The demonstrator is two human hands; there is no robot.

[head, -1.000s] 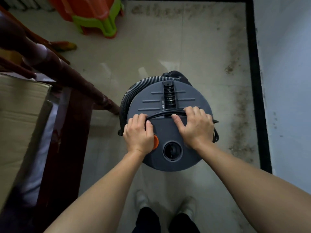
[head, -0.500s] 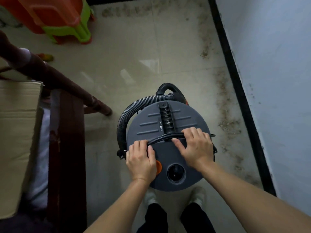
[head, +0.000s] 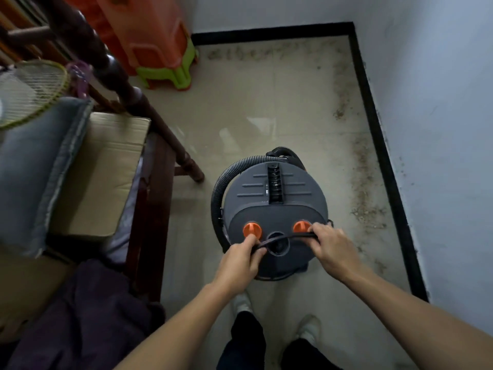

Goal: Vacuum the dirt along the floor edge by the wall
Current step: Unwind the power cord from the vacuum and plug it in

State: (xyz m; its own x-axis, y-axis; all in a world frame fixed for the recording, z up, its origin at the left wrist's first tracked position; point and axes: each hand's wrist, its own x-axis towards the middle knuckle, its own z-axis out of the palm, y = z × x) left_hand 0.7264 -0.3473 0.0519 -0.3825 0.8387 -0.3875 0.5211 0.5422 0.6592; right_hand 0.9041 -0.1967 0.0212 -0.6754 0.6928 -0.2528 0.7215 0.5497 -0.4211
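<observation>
black cord (head: 293, 236): pinching it in left hand (head: 240, 260) and right hand (head: 330, 249), now dragging it lower off the vacuum (head: 290, 206); still prepping, not yet reaching dirt (head: 368, 206).

home room | wooden bed frame (head: 149, 209) | stacked plastic stools (head: 149, 41) | racket (head: 29, 92)

Your left forearm (head: 173, 324) and right forearm (head: 400, 303) show bare from the lower edge of the view up to the wrists. Your left hand (head: 240, 260) and right hand (head: 333, 249) are bare as well. Between the arms, your trousers (head: 244, 343) are black and reach down to your feet. You wear pale, whitish shoes, the left shoe (head: 241, 303) and the right shoe (head: 309, 327). Both are too blurred to show laces or markings.
</observation>
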